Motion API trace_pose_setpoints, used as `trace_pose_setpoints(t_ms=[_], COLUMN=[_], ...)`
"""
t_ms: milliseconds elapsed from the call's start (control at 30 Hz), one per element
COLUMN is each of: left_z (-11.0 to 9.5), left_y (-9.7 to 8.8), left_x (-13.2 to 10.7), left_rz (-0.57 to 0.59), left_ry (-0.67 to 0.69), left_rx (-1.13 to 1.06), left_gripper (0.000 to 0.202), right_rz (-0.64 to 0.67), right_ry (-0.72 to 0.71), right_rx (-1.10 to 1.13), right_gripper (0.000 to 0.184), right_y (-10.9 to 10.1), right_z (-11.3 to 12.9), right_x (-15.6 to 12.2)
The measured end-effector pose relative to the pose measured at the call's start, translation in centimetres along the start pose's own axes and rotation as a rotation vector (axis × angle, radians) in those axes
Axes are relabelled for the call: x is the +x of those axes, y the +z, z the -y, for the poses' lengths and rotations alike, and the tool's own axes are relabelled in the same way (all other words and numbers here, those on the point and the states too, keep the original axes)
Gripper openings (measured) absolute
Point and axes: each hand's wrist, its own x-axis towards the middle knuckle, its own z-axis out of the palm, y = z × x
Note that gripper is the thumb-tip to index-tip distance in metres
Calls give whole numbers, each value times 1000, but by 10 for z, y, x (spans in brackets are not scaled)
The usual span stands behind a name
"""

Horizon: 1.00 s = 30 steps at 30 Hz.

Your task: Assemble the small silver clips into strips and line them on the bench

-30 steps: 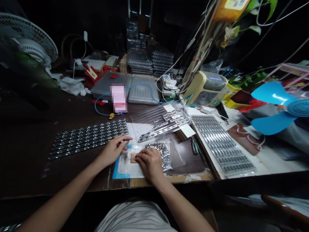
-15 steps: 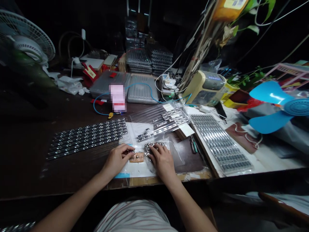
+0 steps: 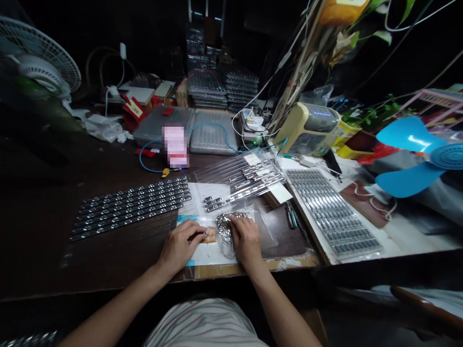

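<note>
My left hand (image 3: 181,242) is closed in a pinch at the left edge of a small tan block (image 3: 211,236). A small dark piece seems to be between its fingertips, too little to make out, and the fingers cover part of the block. My right hand (image 3: 246,239) bends over a heap of small shiny metal parts (image 3: 224,222) on clear plastic. Its thumb and fingers come together at the heap's right side; whatever they grip is hidden. Under both hands lies a white sheet (image 3: 210,257).
Beyond the hands lies a clear ribbed tray (image 3: 217,173) partly filled with metal-and-black pieces. A filled tray (image 3: 133,205) is at left, another (image 3: 334,217) at right. A screwdriver (image 3: 291,216) lies right of the hands. A blue fan (image 3: 415,156) stands far right.
My left hand has shifted right, its fingertips now over the block's left part. My right hand has moved slightly right, uncovering more of the metal heap. Another small piece shows at the ribbed tray's left end.
</note>
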Motion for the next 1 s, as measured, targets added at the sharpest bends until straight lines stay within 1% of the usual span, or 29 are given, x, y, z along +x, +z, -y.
trace_pose_setpoints(t_ms=[267, 500, 767, 867, 1000], left_z=[-2, -1, -3, -3, 2], left_y=[0, 0, 2, 0, -2], left_x=[0, 0, 0, 1, 3], left_rz=[-15, 6, 20, 33, -17], left_ry=[50, 75, 60, 43, -7], left_rx=[77, 83, 104, 70, -17], left_gripper=[13, 14, 12, 12, 11], right_rz=[3, 22, 18, 13, 77], right_ry=[-12, -4, -11, -18, -28], right_rx=[10, 33, 36, 59, 125], right_gripper=[20, 20, 19, 14, 4], right_y=[1, 3, 2, 1, 6], right_z=[0, -1, -1, 4, 24], right_x=[1, 0, 0, 1, 5])
